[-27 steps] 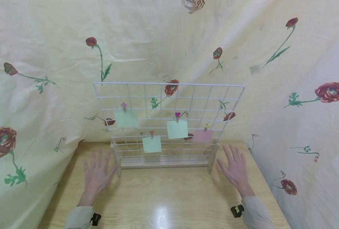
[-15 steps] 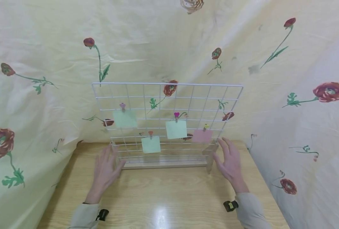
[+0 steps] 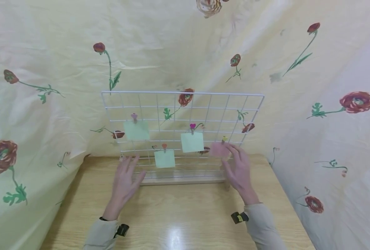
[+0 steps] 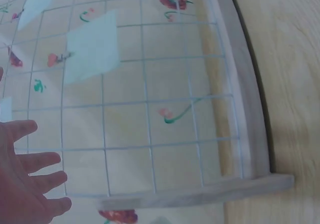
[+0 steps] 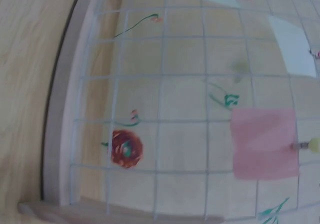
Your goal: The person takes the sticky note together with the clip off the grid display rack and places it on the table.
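Observation:
A white wire grid panel stands on a wooden base, leaning back. Clothespins with heart tops hold paper notes on it: a pale green note at upper left, another green note lower down, a third green note near the middle and a pink note at right. My left hand, fingers spread, is in front of the grid's lower left corner. In front of the lower right part is my right hand, its fingertips overlapping the pink note in the head view. Neither hand holds anything; the right wrist view shows no fingers.
The rack stands toward the back of a light wooden table. Flower-printed cloth hangs behind it and along both sides. A yellow-topped clothespin clips the pink note's edge.
Both hands have moved inward from beside the rack to in front of its lower corners. The right fingertips now overlap the pink note in the head view. Rack and notes stay put.

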Motion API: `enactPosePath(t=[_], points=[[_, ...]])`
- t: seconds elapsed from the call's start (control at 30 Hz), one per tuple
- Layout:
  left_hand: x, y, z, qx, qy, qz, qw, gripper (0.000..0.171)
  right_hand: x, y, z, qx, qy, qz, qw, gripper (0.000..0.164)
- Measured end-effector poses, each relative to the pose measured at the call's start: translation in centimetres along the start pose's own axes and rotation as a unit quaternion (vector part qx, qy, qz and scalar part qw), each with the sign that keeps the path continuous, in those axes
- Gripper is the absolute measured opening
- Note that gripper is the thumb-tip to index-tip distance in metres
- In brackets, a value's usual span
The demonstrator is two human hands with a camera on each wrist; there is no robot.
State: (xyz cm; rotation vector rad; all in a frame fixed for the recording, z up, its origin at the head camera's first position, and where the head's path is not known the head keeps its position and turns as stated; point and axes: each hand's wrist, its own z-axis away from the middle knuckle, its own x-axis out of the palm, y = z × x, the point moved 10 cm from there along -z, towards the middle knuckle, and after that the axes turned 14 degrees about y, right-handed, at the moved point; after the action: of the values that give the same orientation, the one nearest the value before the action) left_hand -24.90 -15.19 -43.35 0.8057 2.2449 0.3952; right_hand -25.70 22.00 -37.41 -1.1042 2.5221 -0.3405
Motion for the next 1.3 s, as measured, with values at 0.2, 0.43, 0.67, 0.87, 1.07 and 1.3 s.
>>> enactPosePath(t=[0.2, 0.43, 0.67, 0.87, 1.07, 1.3], points=[[0.0, 1.9, -0.6, 0.037, 0.036, 0.024, 0.9984, 0.06, 0.7, -1.0, -0.9, -0.004, 0.009, -0.015, 1.0, 0.047], [1.4, 3.8, -0.5, 0.029, 0.022, 0.035, 0.9987, 0.059, 0.9, -0.6, -1.4, 0.01, 0.011, -0.015, 1.0, 0.043], [3.0, 6.1, -0.3, 0.031, -0.003, 0.053, 0.9981, 0.06, 0.5, 0.1, -2.1, 0.021, 0.038, -0.016, 0.999, 0.034], [4.3, 7.5, -0.3, 0.027, -0.015, 0.071, 0.997, 0.059, 0.2, 1.0, -2.4, 0.04, 0.051, -0.008, 0.998, 0.03], [5.7, 8.6, -0.4, 0.018, -0.034, 0.085, 0.9956, 0.055, 0.1, 2.2, -2.2, 0.06, 0.059, 0.013, 0.996, 0.03], [7.2, 9.7, -0.6, -0.015, -0.066, 0.124, 0.9899, 0.055, 0.4, 2.6, -2.5, 0.074, 0.06, 0.002, 0.995, 0.031]])
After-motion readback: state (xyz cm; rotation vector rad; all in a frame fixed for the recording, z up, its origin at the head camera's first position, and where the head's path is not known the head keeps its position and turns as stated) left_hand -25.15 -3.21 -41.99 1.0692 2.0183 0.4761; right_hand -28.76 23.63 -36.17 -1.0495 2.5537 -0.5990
